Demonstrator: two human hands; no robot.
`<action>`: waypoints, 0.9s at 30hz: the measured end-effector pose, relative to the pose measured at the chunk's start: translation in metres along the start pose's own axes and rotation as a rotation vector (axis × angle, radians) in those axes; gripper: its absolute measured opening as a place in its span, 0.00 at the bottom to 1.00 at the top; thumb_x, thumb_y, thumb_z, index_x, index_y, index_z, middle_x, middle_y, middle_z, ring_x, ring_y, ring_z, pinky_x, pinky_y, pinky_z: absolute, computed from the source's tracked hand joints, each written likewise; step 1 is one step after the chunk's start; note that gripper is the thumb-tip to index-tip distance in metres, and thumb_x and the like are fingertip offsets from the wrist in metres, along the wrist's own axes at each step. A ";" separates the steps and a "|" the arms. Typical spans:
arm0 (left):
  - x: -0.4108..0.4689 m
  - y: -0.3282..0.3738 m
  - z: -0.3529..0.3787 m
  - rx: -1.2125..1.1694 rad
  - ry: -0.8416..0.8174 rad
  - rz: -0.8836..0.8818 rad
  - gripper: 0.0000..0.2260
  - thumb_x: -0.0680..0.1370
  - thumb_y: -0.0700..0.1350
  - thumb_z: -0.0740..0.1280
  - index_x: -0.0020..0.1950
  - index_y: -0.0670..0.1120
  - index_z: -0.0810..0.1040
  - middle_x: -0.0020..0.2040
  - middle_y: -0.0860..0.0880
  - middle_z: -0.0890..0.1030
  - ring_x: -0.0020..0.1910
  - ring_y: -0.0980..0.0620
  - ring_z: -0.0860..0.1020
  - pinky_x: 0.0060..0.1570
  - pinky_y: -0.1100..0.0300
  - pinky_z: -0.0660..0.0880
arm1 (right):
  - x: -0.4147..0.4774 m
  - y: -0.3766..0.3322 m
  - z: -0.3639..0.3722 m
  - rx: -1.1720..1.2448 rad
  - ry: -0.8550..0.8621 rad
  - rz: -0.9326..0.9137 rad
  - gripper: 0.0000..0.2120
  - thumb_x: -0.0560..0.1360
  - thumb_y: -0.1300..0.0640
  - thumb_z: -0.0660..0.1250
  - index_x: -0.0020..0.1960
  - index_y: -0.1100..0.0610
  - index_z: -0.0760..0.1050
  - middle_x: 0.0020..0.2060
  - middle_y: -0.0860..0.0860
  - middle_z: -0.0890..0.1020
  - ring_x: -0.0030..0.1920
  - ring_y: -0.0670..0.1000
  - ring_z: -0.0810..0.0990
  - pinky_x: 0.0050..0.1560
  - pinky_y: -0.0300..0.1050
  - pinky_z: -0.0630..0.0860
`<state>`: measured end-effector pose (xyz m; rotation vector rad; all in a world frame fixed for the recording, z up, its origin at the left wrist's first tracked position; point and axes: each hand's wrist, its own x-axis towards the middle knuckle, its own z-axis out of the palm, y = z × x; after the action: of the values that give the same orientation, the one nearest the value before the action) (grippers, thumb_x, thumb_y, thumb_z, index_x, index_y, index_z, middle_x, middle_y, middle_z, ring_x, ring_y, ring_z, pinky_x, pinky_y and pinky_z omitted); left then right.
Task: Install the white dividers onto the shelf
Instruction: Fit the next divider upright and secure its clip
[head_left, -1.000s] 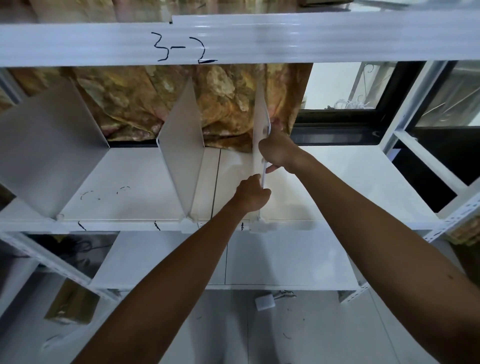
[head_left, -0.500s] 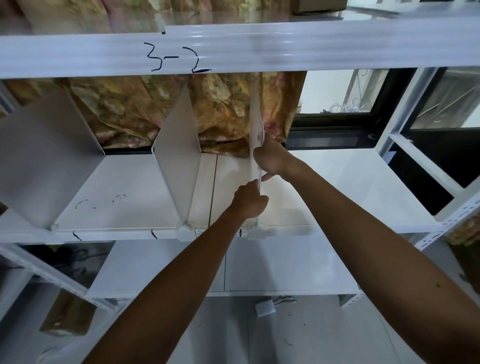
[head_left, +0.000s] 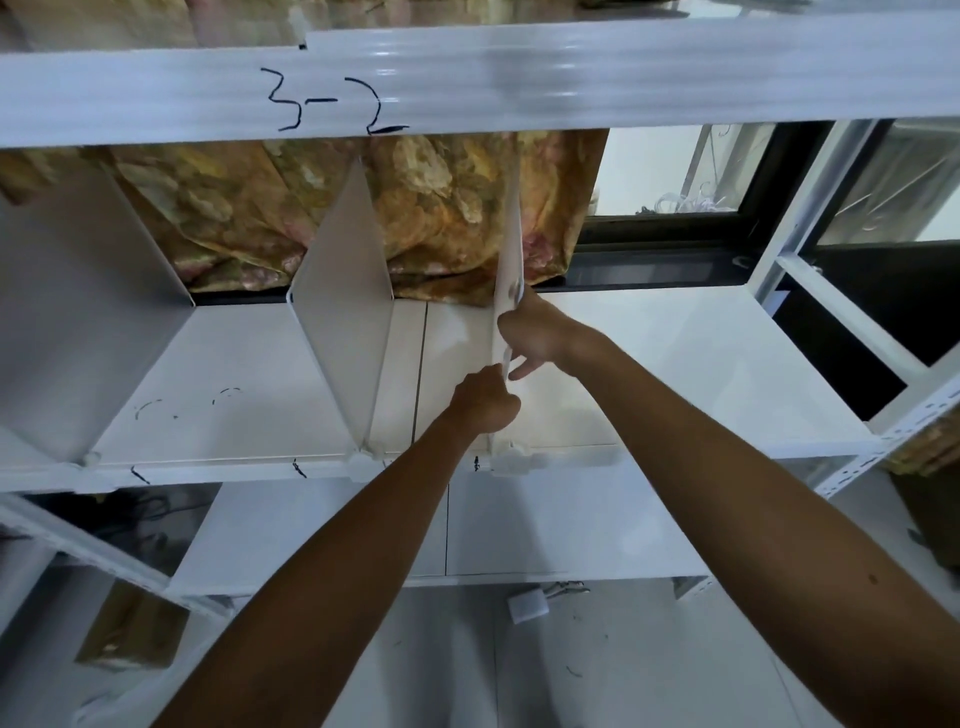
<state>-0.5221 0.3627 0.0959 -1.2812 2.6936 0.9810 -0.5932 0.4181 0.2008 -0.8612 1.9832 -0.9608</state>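
Note:
A thin white divider (head_left: 508, 244) stands upright, edge-on, on the white shelf (head_left: 691, 374). My right hand (head_left: 535, 332) grips its front edge at mid height. Lower down, my left hand (head_left: 485, 402) grips the same edge just above a white plastic clip (head_left: 511, 460) at the shelf's front lip. Two other white dividers stand to the left: a middle divider (head_left: 343, 317) and a left divider (head_left: 78, 312), each with a clip at its foot.
The upper shelf beam (head_left: 571, 78) marked "3-2" crosses overhead. A patterned cloth (head_left: 426, 208) hangs behind the shelf, a dark window frame (head_left: 675, 249) to its right. A lower shelf (head_left: 545, 525) lies beneath, and a small white part (head_left: 527, 608) lies on the floor.
Both hands keep their hold on the divider. The view has shifted slightly; my right hand has slid a little lower on the edge.

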 end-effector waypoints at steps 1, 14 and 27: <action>0.003 0.001 -0.002 -0.012 -0.002 -0.016 0.24 0.79 0.42 0.61 0.75 0.39 0.65 0.68 0.41 0.75 0.64 0.42 0.75 0.51 0.59 0.70 | 0.002 0.000 -0.001 -0.018 0.010 -0.005 0.28 0.78 0.65 0.58 0.76 0.57 0.58 0.66 0.63 0.73 0.58 0.64 0.80 0.46 0.56 0.83; 0.009 0.023 -0.014 -0.200 -0.112 -0.013 0.22 0.77 0.41 0.58 0.72 0.42 0.64 0.66 0.45 0.72 0.51 0.48 0.78 0.47 0.51 0.84 | -0.020 -0.019 -0.024 -0.079 -0.003 -0.063 0.15 0.79 0.66 0.59 0.37 0.53 0.64 0.38 0.51 0.72 0.63 0.65 0.77 0.56 0.57 0.80; 0.017 0.019 0.000 -0.260 -0.075 -0.019 0.22 0.78 0.40 0.59 0.74 0.45 0.64 0.65 0.44 0.74 0.46 0.50 0.79 0.47 0.51 0.84 | 0.001 -0.012 -0.019 -0.205 0.022 -0.051 0.16 0.78 0.67 0.59 0.66 0.67 0.71 0.52 0.61 0.77 0.56 0.67 0.81 0.51 0.60 0.83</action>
<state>-0.5468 0.3603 0.1017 -1.2735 2.5592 1.3842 -0.6067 0.4172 0.2189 -1.0215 2.1143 -0.8071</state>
